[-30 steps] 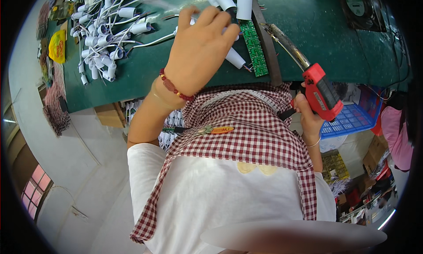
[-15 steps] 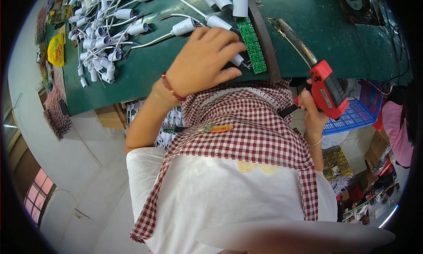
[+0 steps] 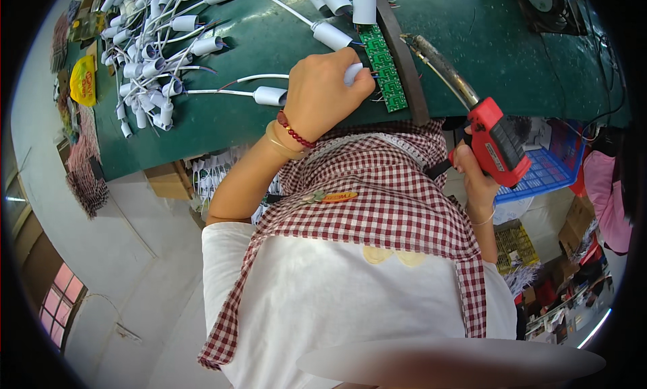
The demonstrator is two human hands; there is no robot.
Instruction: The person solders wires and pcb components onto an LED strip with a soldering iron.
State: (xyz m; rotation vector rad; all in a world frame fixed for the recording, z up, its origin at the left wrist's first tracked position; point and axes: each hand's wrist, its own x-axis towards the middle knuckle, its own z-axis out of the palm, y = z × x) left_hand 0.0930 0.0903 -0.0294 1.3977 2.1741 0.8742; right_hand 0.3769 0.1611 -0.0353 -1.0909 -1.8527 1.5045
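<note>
My left hand (image 3: 327, 85) is closed around a white cylindrical lamp socket (image 3: 352, 73); my fingers cover much of it. Thin wires from that end reach the edge of a green circuit board strip (image 3: 387, 71), which lies along a dark bar (image 3: 409, 69). In my right hand (image 3: 476, 176) is a red and black soldering gun (image 3: 500, 143), its long metal tip pointing up and left, right of the bar and apart from the board. Another white socket with a cord (image 3: 269, 96) lies beside my left wrist. More sockets (image 3: 331, 36) sit at the board's far end.
A heap of white corded sockets (image 3: 151, 69) covers the left part of the green table (image 3: 236, 133). A yellow bag (image 3: 83, 79) lies at its left edge. A dark fan-like device (image 3: 549, 8) stands far right, and a blue basket (image 3: 542, 176) is below the table's right edge.
My left hand has turned and closed around a socket at the board. The corded socket beside it has shifted nearer to me. The soldering gun has moved slightly left and down.
</note>
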